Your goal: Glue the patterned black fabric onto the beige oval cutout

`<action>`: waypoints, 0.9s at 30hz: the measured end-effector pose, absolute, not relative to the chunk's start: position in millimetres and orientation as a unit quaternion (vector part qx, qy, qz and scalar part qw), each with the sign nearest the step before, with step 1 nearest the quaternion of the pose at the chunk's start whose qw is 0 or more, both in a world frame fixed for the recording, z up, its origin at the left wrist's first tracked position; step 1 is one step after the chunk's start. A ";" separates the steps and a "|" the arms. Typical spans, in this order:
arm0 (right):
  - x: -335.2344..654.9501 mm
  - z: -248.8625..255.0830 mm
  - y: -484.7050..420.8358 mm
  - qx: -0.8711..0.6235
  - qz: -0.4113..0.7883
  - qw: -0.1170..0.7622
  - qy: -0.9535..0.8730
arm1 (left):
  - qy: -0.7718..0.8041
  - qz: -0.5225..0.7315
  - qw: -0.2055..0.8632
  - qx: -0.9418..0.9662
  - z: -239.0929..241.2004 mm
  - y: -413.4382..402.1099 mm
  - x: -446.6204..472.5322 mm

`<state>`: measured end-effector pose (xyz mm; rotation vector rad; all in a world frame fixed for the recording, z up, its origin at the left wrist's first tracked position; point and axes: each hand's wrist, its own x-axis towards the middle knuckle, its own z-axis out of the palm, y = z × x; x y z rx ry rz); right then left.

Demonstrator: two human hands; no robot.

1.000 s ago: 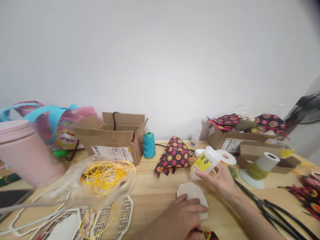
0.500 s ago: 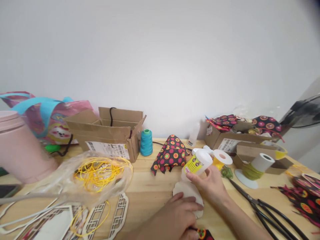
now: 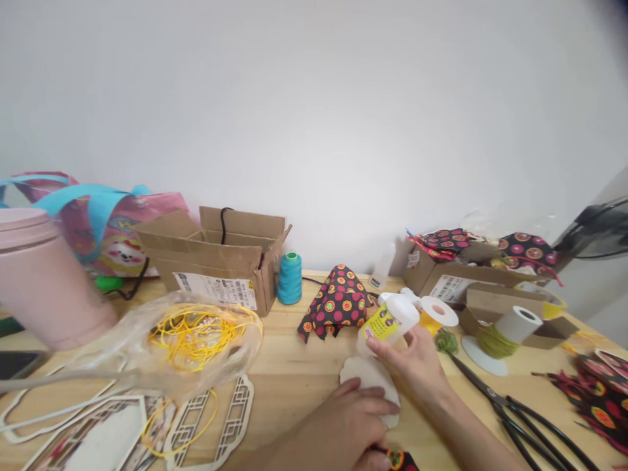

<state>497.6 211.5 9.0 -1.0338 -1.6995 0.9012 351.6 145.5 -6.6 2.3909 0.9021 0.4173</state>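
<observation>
My right hand (image 3: 424,363) is closed around a white glue bottle (image 3: 387,324) with a yellow label. The bottle leans, its lower end just above the far edge of a pale scalloped piece (image 3: 366,373). My left hand (image 3: 356,415) presses that piece against the table, its fingers laid across it. Below the left hand, a bit of dark patterned fabric (image 3: 402,460) shows, mostly hidden. Beyond the piece stands a peaked bundle of the same dark floral fabric (image 3: 338,304). Black scissors (image 3: 495,396) lie to the right of my right forearm.
Left are a pink container (image 3: 46,281), a cardboard box (image 3: 216,261), a bag of yellow cord (image 3: 201,333) and wooden frames (image 3: 238,418). Teal thread (image 3: 290,280) stands behind. A fabric-filled box (image 3: 441,275), a green cord spool (image 3: 500,340) and fabric pieces (image 3: 596,392) are right.
The view has shifted slightly. Both hands keep nearly the same place, the right one still on the glue bottle and the left one still on the pale piece.
</observation>
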 end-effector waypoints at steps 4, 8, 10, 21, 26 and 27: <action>507.2 18.1 214.6 -0.431 0.350 0.471 -0.686 | 0.336 0.158 0.271 0.888 -14.2 146.8 352.0; 509.8 21.8 213.2 -0.432 0.320 0.471 -0.699 | 0.345 0.148 0.278 0.884 -15.1 147.4 353.1; 507.9 19.8 212.8 -0.426 0.328 0.465 -0.703 | 0.348 0.140 0.286 0.882 -7.7 146.5 353.4; 519.6 26.3 218.0 -0.429 0.335 0.456 -0.704 | 0.355 0.051 0.319 0.877 25.4 145.1 356.1; 519.8 25.8 218.7 -0.417 0.349 0.457 -0.704 | 0.359 0.063 0.335 0.869 28.4 143.1 355.2; 520.5 26.5 219.2 -0.423 0.340 0.450 -0.709 | 0.362 0.068 0.339 0.866 28.3 142.6 354.4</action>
